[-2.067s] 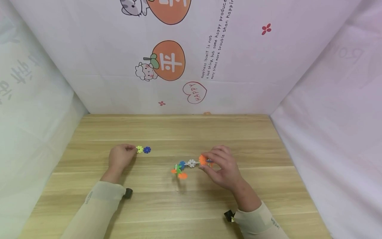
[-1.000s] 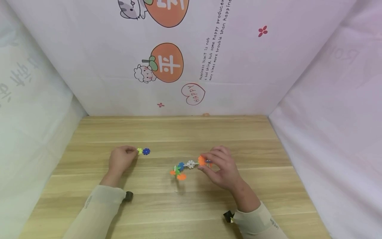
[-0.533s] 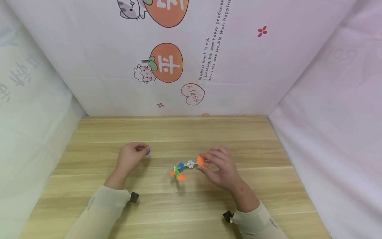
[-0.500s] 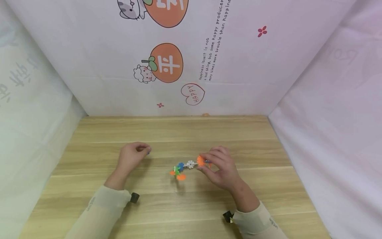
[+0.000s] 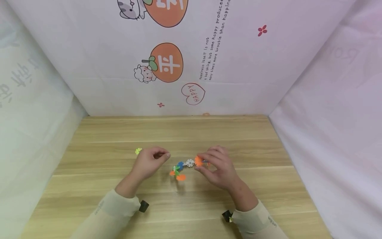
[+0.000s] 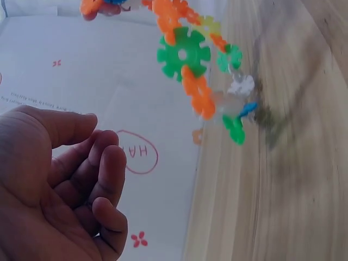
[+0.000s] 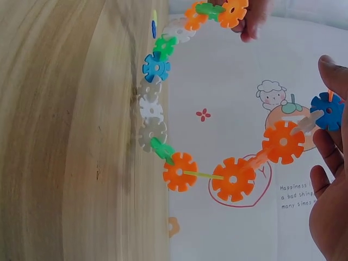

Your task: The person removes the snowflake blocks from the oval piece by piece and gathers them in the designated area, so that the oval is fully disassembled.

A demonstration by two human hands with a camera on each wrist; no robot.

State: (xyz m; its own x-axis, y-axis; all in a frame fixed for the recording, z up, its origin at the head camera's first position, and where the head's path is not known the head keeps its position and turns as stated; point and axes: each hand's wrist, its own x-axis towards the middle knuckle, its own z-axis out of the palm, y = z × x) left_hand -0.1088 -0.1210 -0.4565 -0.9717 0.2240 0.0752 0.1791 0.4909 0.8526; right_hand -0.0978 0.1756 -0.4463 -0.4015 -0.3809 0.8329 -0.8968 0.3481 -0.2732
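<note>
A chain of linked plastic snowflake discs point(image 5: 190, 163), in orange, green, blue, white and yellow, hangs in a curve above the table. My right hand point(image 5: 219, 166) pinches one end of it; in the right wrist view, a blue disc point(image 7: 328, 111) lies between thumb and fingers. To the left of the chain, my left hand point(image 5: 150, 162) is loosely curled and holds nothing, as the left wrist view shows. A loose yellow disc point(image 5: 138, 151) lies just beyond its knuckles. The dark blue disc point(image 7: 154, 28) beside it is hidden by the left hand in the head view.
The wood-grain table point(image 5: 179, 215) ends at a white printed cloth point(image 5: 232, 89) standing behind it. Further white cloths flank the table on both sides. A small black camera is strapped at each wrist.
My left hand has moved right from the yellow disc, past the dark blue one, towards the chain. The right hand has kept its grip on the chain, almost still.
</note>
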